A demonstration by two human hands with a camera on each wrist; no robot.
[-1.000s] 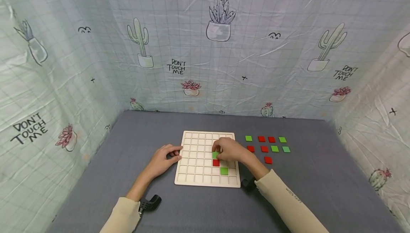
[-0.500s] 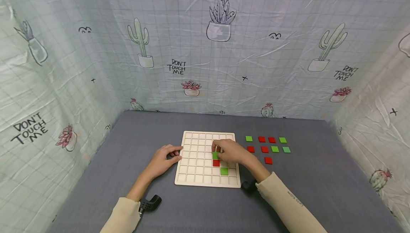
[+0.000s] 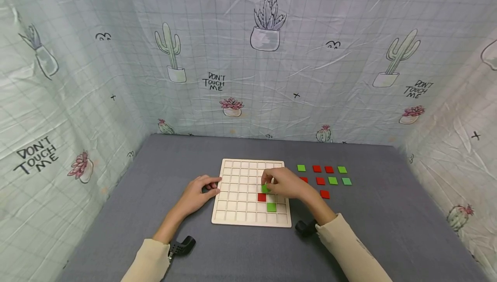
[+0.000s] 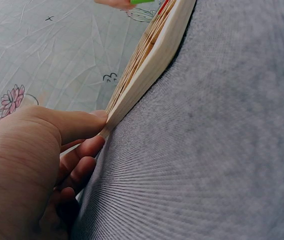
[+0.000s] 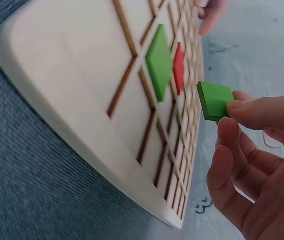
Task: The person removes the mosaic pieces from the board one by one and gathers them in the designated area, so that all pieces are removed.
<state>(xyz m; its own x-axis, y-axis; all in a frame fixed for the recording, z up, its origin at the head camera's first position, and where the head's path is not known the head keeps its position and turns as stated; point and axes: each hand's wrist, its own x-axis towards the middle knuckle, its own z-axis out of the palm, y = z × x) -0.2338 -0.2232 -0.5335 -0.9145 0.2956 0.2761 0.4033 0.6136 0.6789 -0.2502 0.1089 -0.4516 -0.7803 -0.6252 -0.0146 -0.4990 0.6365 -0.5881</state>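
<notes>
A pale wooden grid board (image 3: 237, 193) lies on the dark grey table. At its left edge is my left hand (image 3: 199, 193), thumb and index fingertips set apart against the rim. In the left wrist view the thumb (image 4: 84, 124) touches the board's edge, with the other fingers loosely bent below. Over the board's right half, my right hand (image 3: 285, 183) pinches a green square tile (image 5: 214, 101) between thumb and fingers. That tile is tilted and held clear of the board in the right wrist view. A red tile (image 3: 262, 197) and another green tile (image 3: 271, 207) sit in board cells.
Right of the board lie several loose red and green tiles, among them a red tile (image 3: 325, 194) in front and a bluish-green tile (image 3: 347, 181) at the right. A cactus-printed cloth (image 3: 268, 79) encloses the table's back and sides.
My right hand has shifted slightly to the right, taking the green tile from the column above the red tile toward the neighbouring column. My left hand stays put.
</notes>
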